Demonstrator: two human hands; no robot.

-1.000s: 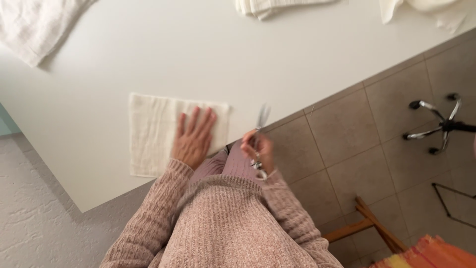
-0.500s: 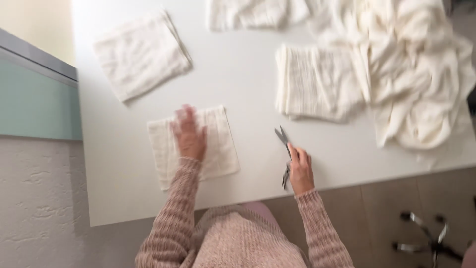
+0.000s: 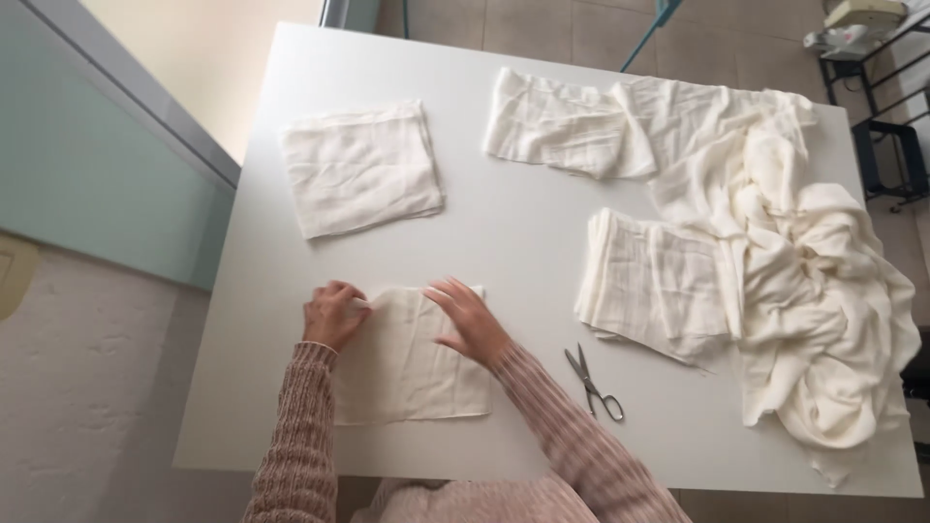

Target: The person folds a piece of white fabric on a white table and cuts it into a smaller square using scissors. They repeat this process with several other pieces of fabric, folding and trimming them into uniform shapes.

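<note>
A small square of cream cloth (image 3: 412,363) is lying low and centre in the frame, at the near edge of the white table (image 3: 513,242). The left hand (image 3: 332,315) is pinching its upper left corner, fingers curled; the right hand (image 3: 468,320) is resting flat and spread on its upper right part, gripping nothing. One pair of scissors (image 3: 593,384) is lying just right of it, untouched. Three more folded pieces are sitting farther up, one at upper left (image 3: 360,169), beside what seems one loose heap of fabric (image 3: 823,291) at right.
</note>
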